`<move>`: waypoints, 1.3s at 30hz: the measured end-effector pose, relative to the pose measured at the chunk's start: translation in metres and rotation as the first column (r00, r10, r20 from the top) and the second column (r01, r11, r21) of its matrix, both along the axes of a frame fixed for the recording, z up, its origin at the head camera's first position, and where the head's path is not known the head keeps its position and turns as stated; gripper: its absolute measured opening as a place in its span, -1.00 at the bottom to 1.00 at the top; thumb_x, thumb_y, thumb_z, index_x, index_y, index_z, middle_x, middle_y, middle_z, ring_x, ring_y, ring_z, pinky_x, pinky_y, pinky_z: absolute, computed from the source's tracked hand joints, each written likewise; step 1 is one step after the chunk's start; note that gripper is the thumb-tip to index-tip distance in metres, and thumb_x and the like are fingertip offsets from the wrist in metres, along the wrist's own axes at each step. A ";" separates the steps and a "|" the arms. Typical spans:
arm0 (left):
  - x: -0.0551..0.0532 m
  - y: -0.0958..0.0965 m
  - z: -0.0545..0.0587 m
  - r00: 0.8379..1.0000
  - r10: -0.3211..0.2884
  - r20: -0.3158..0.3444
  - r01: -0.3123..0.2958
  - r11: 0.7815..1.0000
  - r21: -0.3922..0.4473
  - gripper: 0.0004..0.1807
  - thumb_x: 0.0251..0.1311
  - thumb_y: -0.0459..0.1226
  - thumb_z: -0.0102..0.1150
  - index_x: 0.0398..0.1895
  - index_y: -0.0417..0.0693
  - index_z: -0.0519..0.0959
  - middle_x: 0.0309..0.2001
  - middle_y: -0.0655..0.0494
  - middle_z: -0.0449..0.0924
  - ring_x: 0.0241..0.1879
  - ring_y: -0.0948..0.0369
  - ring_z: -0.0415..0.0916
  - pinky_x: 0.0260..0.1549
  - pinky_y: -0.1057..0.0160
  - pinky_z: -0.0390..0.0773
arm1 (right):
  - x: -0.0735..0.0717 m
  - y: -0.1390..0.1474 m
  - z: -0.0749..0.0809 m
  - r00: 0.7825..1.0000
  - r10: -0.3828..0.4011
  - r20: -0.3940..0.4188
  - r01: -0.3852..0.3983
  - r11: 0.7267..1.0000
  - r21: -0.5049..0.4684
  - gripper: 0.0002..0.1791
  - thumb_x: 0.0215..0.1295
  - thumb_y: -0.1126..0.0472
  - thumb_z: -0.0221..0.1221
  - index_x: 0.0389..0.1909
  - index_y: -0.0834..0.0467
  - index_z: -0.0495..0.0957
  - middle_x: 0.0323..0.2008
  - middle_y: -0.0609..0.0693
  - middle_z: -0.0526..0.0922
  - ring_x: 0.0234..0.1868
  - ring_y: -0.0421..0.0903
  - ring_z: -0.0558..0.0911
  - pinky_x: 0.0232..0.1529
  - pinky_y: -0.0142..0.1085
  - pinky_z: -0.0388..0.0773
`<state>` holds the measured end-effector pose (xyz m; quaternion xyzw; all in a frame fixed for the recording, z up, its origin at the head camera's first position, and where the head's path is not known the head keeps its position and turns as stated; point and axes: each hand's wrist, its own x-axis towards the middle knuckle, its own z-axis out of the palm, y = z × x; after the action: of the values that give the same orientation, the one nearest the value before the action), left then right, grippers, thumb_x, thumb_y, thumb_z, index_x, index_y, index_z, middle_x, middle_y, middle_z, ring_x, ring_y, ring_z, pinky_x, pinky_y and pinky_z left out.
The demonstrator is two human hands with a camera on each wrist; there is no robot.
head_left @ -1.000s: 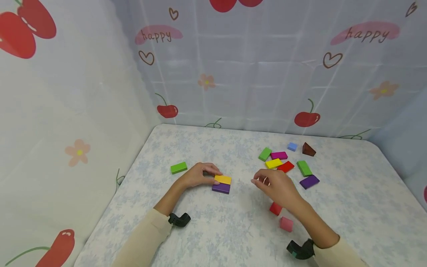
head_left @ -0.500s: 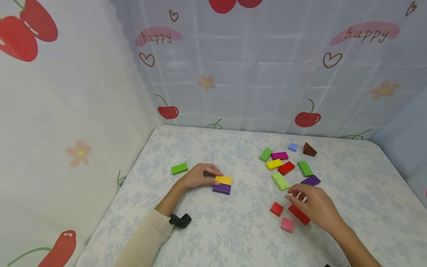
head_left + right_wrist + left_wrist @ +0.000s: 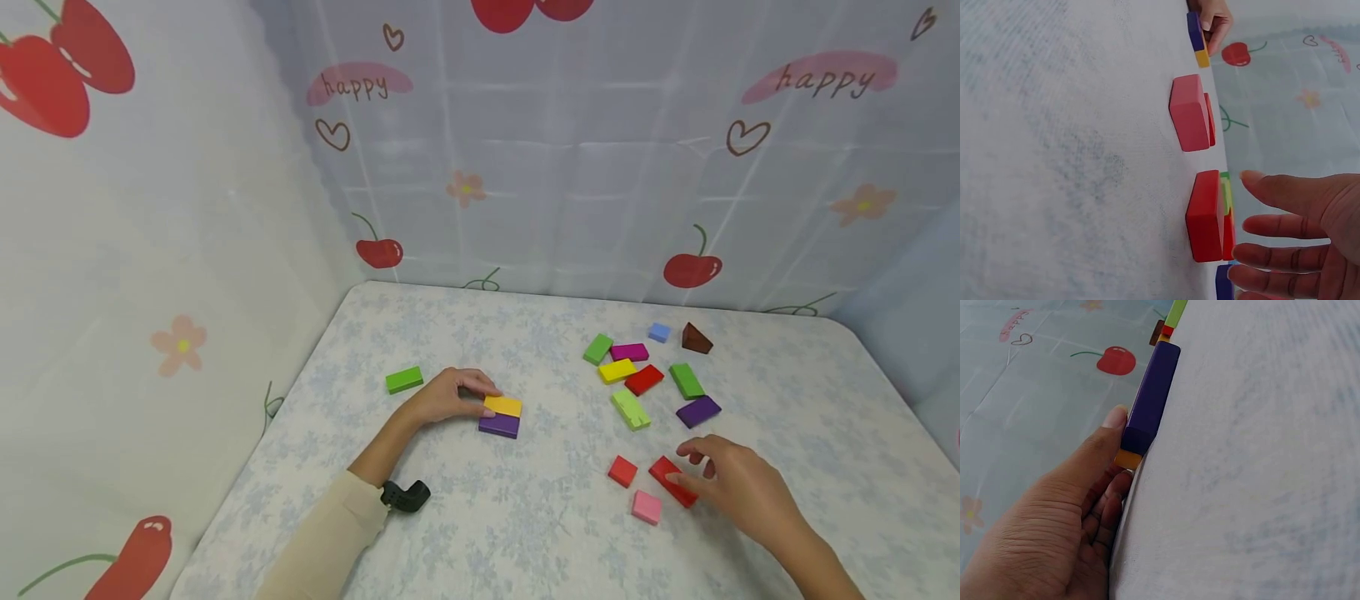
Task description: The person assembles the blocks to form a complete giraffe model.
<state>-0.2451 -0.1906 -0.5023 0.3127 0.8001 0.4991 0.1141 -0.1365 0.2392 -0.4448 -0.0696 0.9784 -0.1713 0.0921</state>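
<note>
One second's change: my right hand [image 3: 742,493] has drawn away from near the yellow block [image 3: 503,406] to the long red block [image 3: 1204,217], right of the pink block [image 3: 647,507], which puts that piece within easy reach, I judge. Its fingers are parted and empty, thumb above the red. My left hand [image 3: 448,395] keeps its bent pinch at the yellow block's left end, the purple block [image 3: 499,427] lying along the near side.

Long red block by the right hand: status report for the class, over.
Left hand holding orange block, purple block alongside. Right hand at long red block, no grip. Pink block and small red block nearby, might crowd it.
</note>
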 end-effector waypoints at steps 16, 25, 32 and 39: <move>0.007 0.001 0.013 1.000 0.001 0.003 -0.001 1.000 -0.004 -0.61 0.13 -0.38 0.48 0.06 -0.23 0.72 0.02 -0.08 0.68 0.01 0.13 0.59 0.09 0.04 0.55 | -0.001 -0.002 -0.011 0.994 0.032 0.106 -0.037 0.998 0.044 -0.52 0.02 -0.01 0.54 -0.08 0.15 0.69 -0.52 -0.13 0.53 -0.48 -0.15 0.45 -0.44 -0.25 0.50; 0.005 0.002 0.011 1.000 0.008 0.005 -0.008 1.000 -0.011 -0.61 0.14 -0.37 0.47 0.07 -0.24 0.71 0.02 -0.10 0.68 0.01 0.08 0.59 0.08 0.10 0.55 | -0.001 -0.003 -0.011 0.993 0.023 0.119 -0.029 0.998 0.054 -0.47 0.00 0.02 0.56 -0.03 0.18 0.70 -0.48 -0.12 0.57 -0.45 -0.15 0.48 -0.40 -0.24 0.57; -0.007 -0.001 -0.014 0.999 0.030 -0.013 -0.030 0.999 -0.025 -0.62 0.13 -0.36 0.49 0.06 -0.15 0.73 0.02 0.00 0.69 0.01 0.11 0.59 0.08 0.10 0.56 | -0.002 -0.002 -0.010 0.994 0.051 0.100 -0.059 0.995 0.078 -0.43 -0.04 0.10 0.58 0.01 0.23 0.70 -0.37 -0.07 0.66 -0.40 -0.16 0.54 -0.33 -0.17 0.66; -0.010 -0.003 -0.018 1.000 0.029 -0.002 -0.029 0.999 -0.013 -0.62 0.10 -0.30 0.52 0.04 0.05 0.76 -0.01 0.21 0.69 -0.01 0.25 0.58 0.07 0.17 0.56 | -0.001 -0.003 -0.003 0.996 0.083 0.019 -0.085 0.993 0.084 -0.43 -0.06 0.11 0.59 0.00 0.22 0.70 -0.27 0.03 0.70 -0.39 -0.13 0.58 -0.36 -0.12 0.68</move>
<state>-0.2551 -0.1935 -0.5207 0.3005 0.8079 0.4953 0.1082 -0.1377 0.2360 -0.4478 -0.1055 0.9803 -0.1264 0.1094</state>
